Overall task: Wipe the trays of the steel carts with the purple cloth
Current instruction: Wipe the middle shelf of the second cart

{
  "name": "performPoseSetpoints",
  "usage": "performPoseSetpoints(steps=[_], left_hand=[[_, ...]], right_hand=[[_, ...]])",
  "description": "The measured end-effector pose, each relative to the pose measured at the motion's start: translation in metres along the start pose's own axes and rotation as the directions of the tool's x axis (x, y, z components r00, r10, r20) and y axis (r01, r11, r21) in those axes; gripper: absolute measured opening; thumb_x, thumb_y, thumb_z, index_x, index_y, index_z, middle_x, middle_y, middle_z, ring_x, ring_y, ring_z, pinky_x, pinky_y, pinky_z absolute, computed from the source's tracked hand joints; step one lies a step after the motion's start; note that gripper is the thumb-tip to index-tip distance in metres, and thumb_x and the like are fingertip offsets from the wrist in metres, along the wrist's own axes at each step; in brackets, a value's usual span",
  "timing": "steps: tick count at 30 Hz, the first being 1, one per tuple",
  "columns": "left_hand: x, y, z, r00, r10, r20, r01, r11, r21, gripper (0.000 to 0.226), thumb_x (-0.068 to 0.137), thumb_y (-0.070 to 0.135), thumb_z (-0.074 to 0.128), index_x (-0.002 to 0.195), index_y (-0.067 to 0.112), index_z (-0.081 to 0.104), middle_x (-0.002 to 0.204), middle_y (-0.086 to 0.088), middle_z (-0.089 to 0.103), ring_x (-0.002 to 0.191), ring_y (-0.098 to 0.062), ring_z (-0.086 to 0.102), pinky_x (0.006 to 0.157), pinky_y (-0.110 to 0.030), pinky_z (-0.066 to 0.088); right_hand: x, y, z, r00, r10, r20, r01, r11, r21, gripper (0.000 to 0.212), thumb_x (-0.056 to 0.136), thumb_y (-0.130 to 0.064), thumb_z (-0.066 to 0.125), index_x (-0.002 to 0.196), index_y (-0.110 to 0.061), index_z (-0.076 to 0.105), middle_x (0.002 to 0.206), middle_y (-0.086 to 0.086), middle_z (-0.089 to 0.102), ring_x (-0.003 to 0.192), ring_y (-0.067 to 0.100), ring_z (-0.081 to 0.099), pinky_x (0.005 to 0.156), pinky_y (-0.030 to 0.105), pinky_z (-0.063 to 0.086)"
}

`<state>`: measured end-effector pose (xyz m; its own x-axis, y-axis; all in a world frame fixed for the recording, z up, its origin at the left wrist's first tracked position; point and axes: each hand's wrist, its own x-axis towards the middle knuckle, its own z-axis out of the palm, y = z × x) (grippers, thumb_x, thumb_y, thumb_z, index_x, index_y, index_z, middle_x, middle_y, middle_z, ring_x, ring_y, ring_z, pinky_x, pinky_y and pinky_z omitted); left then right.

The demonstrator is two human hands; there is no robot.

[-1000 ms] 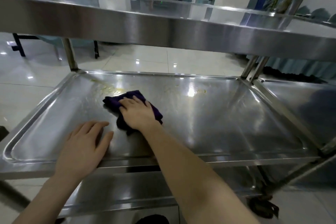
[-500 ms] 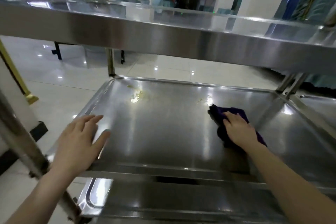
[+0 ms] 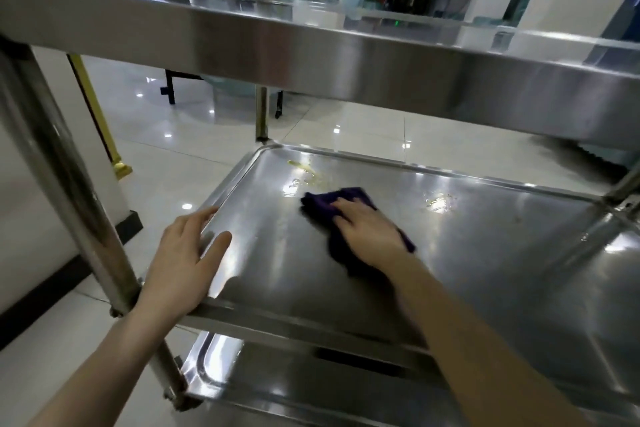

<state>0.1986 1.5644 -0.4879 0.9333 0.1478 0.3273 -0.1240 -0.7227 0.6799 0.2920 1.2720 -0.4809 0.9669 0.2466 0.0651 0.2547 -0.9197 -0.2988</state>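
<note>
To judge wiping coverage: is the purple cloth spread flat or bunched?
Bunched: the purple cloth lies crumpled in folds under the right hand.

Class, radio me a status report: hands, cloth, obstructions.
Left hand flat on middle tray, near-left corner. Right hand pressing purple cloth on tray. Yellowish smears just beyond cloth, unwiped. Nothing blocking.

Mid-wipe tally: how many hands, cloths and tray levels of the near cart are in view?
Hands: 2 (left hand, right hand)
Cloths: 1 (purple cloth)
Tray levels: 3 (top tray, middle tray, bottom tray)
Total: 6
</note>
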Motion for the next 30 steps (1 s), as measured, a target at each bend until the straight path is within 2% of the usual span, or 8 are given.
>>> performPoseSetpoints(steps=[6,9,11,15,19,23,26,30], left_hand=[[0.001,0.007,-0.001,0.995,-0.078,-0.069,0.068,0.989,-0.135,0.059,0.089,0.056,0.035,0.141,0.029,0.039,0.138,0.000,0.048,0.125,-0.019,0.046,0.102,-0.043,0.039],[0.002,0.009,0.000,0.993,-0.084,-0.086,0.068,0.983,-0.172,0.057,0.090,0.050,0.036,0.142,0.027,0.039,0.140,0.001,0.047,0.128,-0.016,0.043,0.107,-0.042,0.037],[0.003,0.006,0.002,0.991,-0.087,-0.103,0.066,0.980,-0.190,0.054,0.093,0.048,0.035,0.143,0.029,0.039,0.141,0.004,0.045,0.128,-0.011,0.042,0.104,-0.031,0.039],[0.005,0.003,0.009,0.985,-0.127,-0.117,0.093,0.961,-0.260,0.042,0.100,0.041,0.035,0.141,0.032,0.040,0.141,0.008,0.043,0.120,-0.002,0.041,0.071,0.004,0.037],[0.006,0.008,0.009,0.976,-0.154,-0.154,0.097,0.940,-0.327,0.038,0.102,0.039,0.031,0.138,0.038,0.039,0.143,0.010,0.039,0.117,0.003,0.039,0.068,0.000,0.038],[0.001,0.012,-0.001,0.963,-0.186,-0.194,0.074,0.878,-0.473,0.049,0.091,0.046,0.028,0.137,0.038,0.042,0.143,0.008,0.040,0.131,-0.006,0.038,0.109,-0.031,0.035],[-0.003,0.014,-0.004,0.945,-0.224,-0.240,0.088,0.877,-0.473,0.054,0.086,0.050,0.024,0.136,0.040,0.043,0.142,0.017,0.042,0.132,0.002,0.036,0.115,-0.040,0.029],[-0.004,0.011,-0.005,0.948,-0.225,-0.223,0.084,0.857,-0.508,0.053,0.084,0.055,0.026,0.134,0.044,0.043,0.141,0.018,0.044,0.132,0.001,0.038,0.114,-0.043,0.032]], right_hand=[[-0.035,0.065,-0.020,0.962,0.254,-0.100,-0.261,0.962,-0.074,0.038,0.103,-0.033,0.038,0.141,-0.029,0.044,0.151,-0.005,0.039,0.137,0.021,0.038,0.108,0.039,0.030],[0.008,0.009,0.000,0.991,0.124,-0.050,-0.127,0.990,-0.065,0.041,0.099,-0.038,0.046,0.139,-0.028,0.045,0.148,-0.004,0.043,0.136,0.020,0.037,0.110,0.041,0.026],[0.044,-0.044,0.020,0.999,-0.024,-0.022,0.023,0.999,-0.036,0.041,0.101,-0.041,0.034,0.141,-0.034,0.040,0.153,-0.011,0.035,0.143,0.015,0.027,0.114,0.044,0.019],[0.097,-0.135,0.053,0.974,-0.229,-0.005,0.228,0.971,0.075,0.040,0.100,-0.039,0.031,0.138,-0.035,0.043,0.150,-0.013,0.040,0.143,0.014,0.026,0.115,0.049,0.019],[0.098,-0.149,0.055,0.953,-0.302,0.037,0.297,0.949,0.107,0.043,0.102,-0.038,0.031,0.144,-0.035,0.037,0.156,-0.013,0.031,0.146,0.013,0.020,0.118,0.048,0.014],[0.025,-0.141,0.050,0.833,-0.551,0.043,0.545,0.832,0.104,0.042,0.102,-0.039,0.032,0.143,-0.038,0.038,0.154,-0.015,0.034,0.146,0.009,0.019,0.118,0.041,0.014],[-0.027,-0.133,0.055,0.727,-0.683,0.073,0.667,0.728,0.161,0.040,0.100,-0.045,0.029,0.139,-0.041,0.039,0.152,-0.020,0.034,0.145,0.000,0.014,0.112,0.024,0.002],[0.010,-0.124,0.038,0.766,-0.635,0.099,0.610,0.767,0.201,0.041,0.102,-0.040,0.034,0.141,-0.035,0.043,0.152,-0.015,0.038,0.144,0.007,0.023,0.114,0.029,0.014]])
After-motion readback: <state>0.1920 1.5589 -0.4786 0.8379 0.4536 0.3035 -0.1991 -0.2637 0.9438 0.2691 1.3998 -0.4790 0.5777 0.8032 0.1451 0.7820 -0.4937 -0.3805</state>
